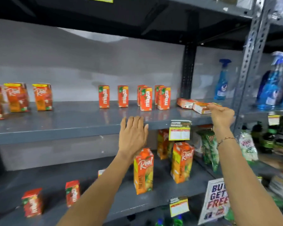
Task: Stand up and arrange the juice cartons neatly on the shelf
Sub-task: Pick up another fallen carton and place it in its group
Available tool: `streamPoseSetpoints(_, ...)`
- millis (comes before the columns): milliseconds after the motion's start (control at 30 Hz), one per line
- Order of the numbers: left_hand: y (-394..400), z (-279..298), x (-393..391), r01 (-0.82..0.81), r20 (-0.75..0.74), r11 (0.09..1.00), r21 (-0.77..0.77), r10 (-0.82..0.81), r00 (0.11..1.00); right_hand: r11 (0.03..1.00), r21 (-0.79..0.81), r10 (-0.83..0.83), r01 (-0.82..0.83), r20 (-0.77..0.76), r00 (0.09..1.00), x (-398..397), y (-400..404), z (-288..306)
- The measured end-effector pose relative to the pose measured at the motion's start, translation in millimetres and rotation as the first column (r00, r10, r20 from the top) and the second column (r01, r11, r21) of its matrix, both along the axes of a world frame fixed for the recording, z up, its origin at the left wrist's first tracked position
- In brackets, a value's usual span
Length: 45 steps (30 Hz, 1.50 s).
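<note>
The left hand (133,134) is spread open, fingertips resting on the near edge of the shelf (55,126). The right hand (221,115) pinches a toppled carton (201,107) at the shelf's right end, its long axis running left-right beside another fallen carton (185,103).

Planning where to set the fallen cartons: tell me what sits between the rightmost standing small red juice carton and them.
Nothing: in the head view, bare grey shelf separates that carton from the fallen cartons.

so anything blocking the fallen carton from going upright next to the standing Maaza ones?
Nothing visible. The right hand is on the near fallen carton. A second fallen carton lies just behind-left; bare shelf remains in front of the standing cartons.
</note>
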State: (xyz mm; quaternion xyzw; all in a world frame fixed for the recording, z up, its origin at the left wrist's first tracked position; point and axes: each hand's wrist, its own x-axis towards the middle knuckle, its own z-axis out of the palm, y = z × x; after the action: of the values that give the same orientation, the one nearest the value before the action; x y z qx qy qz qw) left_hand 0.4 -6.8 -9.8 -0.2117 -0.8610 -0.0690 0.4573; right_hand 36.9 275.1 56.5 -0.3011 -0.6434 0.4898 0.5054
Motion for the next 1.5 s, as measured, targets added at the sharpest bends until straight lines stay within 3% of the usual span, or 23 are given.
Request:
streamPoseSetpoints(167, 66.5, -0.8, -0.5, 0.03, 0.015, 1.0, -0.003, -0.029, 0.999, 0.987, 0.012, 0.141, -0.158, 0.394, 0.908, -13.7, 42.7, 10.6)
streamPoseSetpoints(367, 74.7, -4.1, -9.0, -0.006, -0.038, 1.0, -0.006, 0.006, 0.999, 0.971, -0.032, 0.219, -0.237, 0.514, 0.829, -21.5, 53.2, 18.2)
streamPoseSetpoints(600, 77.5, -4.2, -6.1, 0.002, -0.031, 0.999, 0.034, -0.001, 1.0, 0.961, -0.17, 0.273, -0.217, 0.477, 0.835, -21.1, 55.1, 23.5)
streamPoseSetpoints(867, 52.8, 1.8, -3.7, 0.013, -0.026, 0.998, -0.06, -0.015, 1.0, 0.988, 0.064, 0.116, -0.14, 0.285, 0.952, -24.9, 15.9, 25.5)
streamPoseSetpoints(967, 18.7, 3.9, -3.6, -0.012, -0.031, 0.998, -0.064, 0.01, 0.999, 0.973, 0.021, 0.218, -0.23, 0.253, 0.943, -25.6, -10.1, 26.0)
streamPoseSetpoints(1067, -31.6, 2.9, -6.3, -0.076, -0.056, 0.996, -0.056, 0.072, 0.996, 0.884, -0.055, 0.466, -0.464, 0.17, 0.868, -29.9, -47.4, 22.8)
streamPoseSetpoints(1200, -112.9, 1.7, -7.3, -0.179, -0.075, 0.984, -0.012, 0.177, 0.981, 0.659, -0.032, 0.752, -0.751, 0.062, 0.657, -35.4, -118.5, 24.6)
streamPoseSetpoints(1433, -264.3, 2.5, 7.3, -0.398, -0.059, 0.917, 0.023, 0.399, 0.915, 0.374, -0.001, 0.927, -0.927, 0.038, 0.374, -52.4, -267.9, 25.2)
streamPoseSetpoints(1500, -304.0, 6.5, 14.5, -0.449, -0.04, 0.893, 0.021, 0.45, 0.892, 0.335, 0.005, 0.941, -0.942, 0.055, 0.334, -58.8, -310.0, 24.1)
